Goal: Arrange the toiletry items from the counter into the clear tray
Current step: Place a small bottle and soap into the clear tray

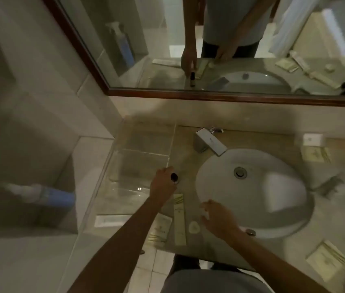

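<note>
A clear tray (125,151) sits on the counter left of the sink, against the back wall. My left hand (163,183) is shut on a small dark-capped bottle (174,177), held upright at the tray's near right corner. My right hand (218,218) hovers open over the counter at the sink's front rim, fingers spread, just right of a small round soap (194,227). A long pale packet (179,219) and a square packet (160,228) lie between my arms. A white packet (108,220) lies at the counter's front left.
The oval white sink (273,199) fills the middle, with a chrome tap (209,142) behind it. More pale packets (327,260) lie on the right counter, with a white box (312,139) at the back right. A mirror (209,49) hangs above. A blue bottle (47,194) stands at left.
</note>
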Tool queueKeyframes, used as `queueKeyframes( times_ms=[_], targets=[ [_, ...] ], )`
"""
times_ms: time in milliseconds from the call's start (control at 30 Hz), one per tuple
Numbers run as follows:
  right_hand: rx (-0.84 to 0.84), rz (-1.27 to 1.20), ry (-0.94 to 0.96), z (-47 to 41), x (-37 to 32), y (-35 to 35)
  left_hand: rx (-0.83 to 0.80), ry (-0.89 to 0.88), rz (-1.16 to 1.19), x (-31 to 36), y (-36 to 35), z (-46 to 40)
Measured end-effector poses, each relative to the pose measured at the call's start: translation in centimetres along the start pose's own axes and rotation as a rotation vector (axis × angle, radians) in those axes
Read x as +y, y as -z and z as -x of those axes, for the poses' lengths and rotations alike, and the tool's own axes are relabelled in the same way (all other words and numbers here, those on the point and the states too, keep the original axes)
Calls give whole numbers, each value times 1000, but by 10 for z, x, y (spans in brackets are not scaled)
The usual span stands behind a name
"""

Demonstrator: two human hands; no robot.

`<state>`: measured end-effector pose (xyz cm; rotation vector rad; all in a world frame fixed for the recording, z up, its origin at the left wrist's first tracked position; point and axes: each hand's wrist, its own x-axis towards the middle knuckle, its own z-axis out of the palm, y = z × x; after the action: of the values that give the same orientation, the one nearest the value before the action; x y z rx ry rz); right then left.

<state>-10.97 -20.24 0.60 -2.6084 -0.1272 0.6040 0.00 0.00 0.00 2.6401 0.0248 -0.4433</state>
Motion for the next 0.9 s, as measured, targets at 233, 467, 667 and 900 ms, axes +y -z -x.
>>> queueKeyframes(
  times_ms=[233, 467, 667, 900],
  targets=[
    [-230, 282, 1, -8, -14, -43, -111, -112, -112, -18, -15, -23],
    [-334, 322, -71, -11, -27, -81, -36, -177, 20, -36, -18, -26],
    [30, 37, 94, -36, -69, -58, 213, -88, 190, -70, 26, -40],
    [111, 212, 283, -129, -147, -48, -64, -128, -170, -111, 48, -82]
  ],
)
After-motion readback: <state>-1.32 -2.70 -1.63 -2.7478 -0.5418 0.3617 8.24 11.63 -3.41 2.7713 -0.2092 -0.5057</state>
